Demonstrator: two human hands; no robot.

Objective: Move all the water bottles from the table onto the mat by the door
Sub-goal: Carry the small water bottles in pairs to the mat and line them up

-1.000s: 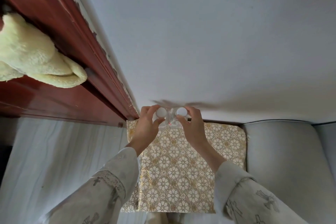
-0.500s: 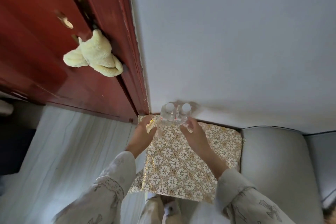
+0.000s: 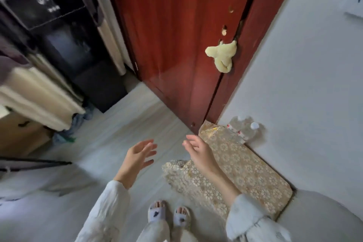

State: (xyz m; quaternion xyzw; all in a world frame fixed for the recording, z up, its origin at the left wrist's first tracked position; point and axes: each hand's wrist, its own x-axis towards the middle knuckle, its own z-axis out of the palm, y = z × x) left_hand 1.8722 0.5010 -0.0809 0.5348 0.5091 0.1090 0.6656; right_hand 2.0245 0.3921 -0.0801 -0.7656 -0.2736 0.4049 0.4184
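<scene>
Two clear water bottles (image 3: 243,128) with white caps stand side by side at the far end of the gold floral mat (image 3: 245,167), against the white wall beside the red door (image 3: 176,35). My left hand (image 3: 137,155) hovers over the floor with fingers spread and holds nothing. Nearer the mat, my right hand (image 3: 198,151) is also empty with relaxed fingers, well short of the bottles.
A yellow plush toy (image 3: 223,56) hangs on the door. A grey cushioned seat (image 3: 324,218) lies at the mat's near end. Dark shelving and boxes (image 3: 49,25) stand at the left. My slippered feet (image 3: 169,216) are on the pale floor.
Both hands let go of the two bottles, which now stand on the mat by the wall. The hands drew back and the view swung left towards the door and room.
</scene>
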